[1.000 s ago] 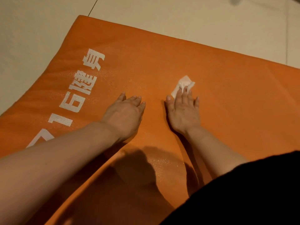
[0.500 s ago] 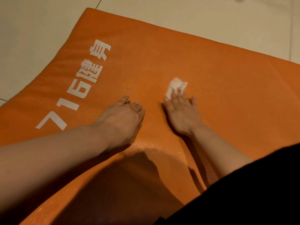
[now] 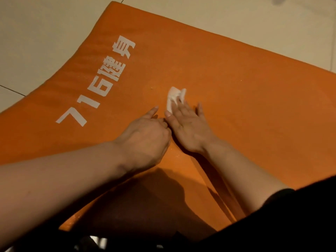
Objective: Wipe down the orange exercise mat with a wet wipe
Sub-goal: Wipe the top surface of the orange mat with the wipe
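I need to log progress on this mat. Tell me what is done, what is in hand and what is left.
Done: a faintly paler patch on the orange mat just left of the wet wipe may be wiped, though dim light makes that uncertain. In hand: the right hand presses the wipe flat under straight fingers; the left hand rests beside it. Left: seemingly the area around the white lettering and the far right side.

Your forearms are bare, no watch or rings visible on left hand (image 3: 145, 137) or right hand (image 3: 189, 128). Black garment (image 3: 283, 219) fills frame at 5 o'clock.
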{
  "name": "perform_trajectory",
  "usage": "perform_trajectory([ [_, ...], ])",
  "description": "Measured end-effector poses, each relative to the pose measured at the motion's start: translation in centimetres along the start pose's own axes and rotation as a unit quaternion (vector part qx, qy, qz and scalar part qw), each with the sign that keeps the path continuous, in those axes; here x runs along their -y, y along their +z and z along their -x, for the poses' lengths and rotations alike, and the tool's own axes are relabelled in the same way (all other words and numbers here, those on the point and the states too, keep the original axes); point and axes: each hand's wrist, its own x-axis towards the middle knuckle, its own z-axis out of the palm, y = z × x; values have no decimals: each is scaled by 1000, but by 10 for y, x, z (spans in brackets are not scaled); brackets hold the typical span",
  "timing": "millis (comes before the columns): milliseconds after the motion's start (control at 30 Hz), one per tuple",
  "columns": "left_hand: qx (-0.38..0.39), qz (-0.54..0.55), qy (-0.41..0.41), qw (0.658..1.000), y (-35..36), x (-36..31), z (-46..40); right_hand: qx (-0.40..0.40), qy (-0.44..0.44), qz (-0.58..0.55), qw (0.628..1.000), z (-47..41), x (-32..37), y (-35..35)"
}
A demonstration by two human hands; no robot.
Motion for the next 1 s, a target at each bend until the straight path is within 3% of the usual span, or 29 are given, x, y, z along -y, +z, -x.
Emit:
perform_trajectory([
  [100, 13, 14, 9, 1000, 0, 3, 7, 2, -11, 12, 1000, 8, -4, 0],
  [300, 10, 25, 36, 999, -1, 13, 32, -52, 131, 40, 989, 40, -50, 6],
  [500, 2, -6, 85, 996, -1, 20, 47, -34, -100, 15, 994, 38, -9, 16],
  [567, 11, 3, 88, 996, -1, 23, 54, -40, -92, 13, 995, 50, -24, 14],
  [667, 12, 6, 92, 996, -2, 29, 66, -36, 8, 8, 999, 70, -46, 9],
  [767, 25, -2, 97, 995, 1, 26, 76, -31, 37, -4, 999, 66, -34, 11],
  [1000, 46, 13, 99, 994, -6, 7, 88, -12, -111, 6, 994, 60, 13, 14],
])
